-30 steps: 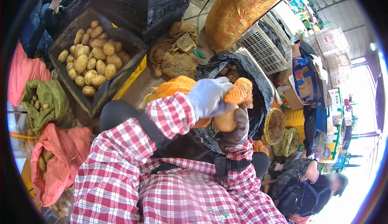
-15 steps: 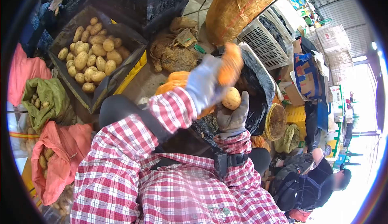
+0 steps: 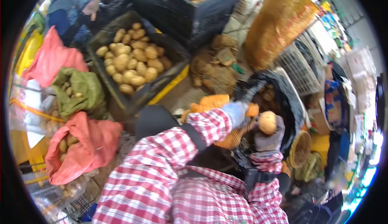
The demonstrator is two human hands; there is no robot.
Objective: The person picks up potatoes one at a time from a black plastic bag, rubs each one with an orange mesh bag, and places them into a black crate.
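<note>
A pale yellow potato (image 3: 267, 122) rests in my right hand (image 3: 269, 140), which wears a grey glove and has its fingers curled around it from below. My left hand (image 3: 235, 114), in a blue-grey glove, grips a wad of orange mesh (image 3: 253, 110) just left of the potato. More orange netting (image 3: 231, 139) hangs beneath the left hand. Both hands are over the near side of a container lined with black plastic (image 3: 297, 105), where darker, dirty-looking potatoes (image 3: 266, 94) lie in shadow.
To the left stands a dark-lined crate (image 3: 174, 70) of clean potatoes, behind it a larger bin (image 3: 198, 20) holding more. Pink (image 3: 95, 147) and green sacks (image 3: 87, 90) flank my left side. An orange sack (image 3: 277, 26) stands at the back; a person (image 3: 60, 18) is upper left.
My left hand has come down with the orange mesh from above the potato to beside it. The potato stays in my right hand. The view has shifted, showing more of the left side.
</note>
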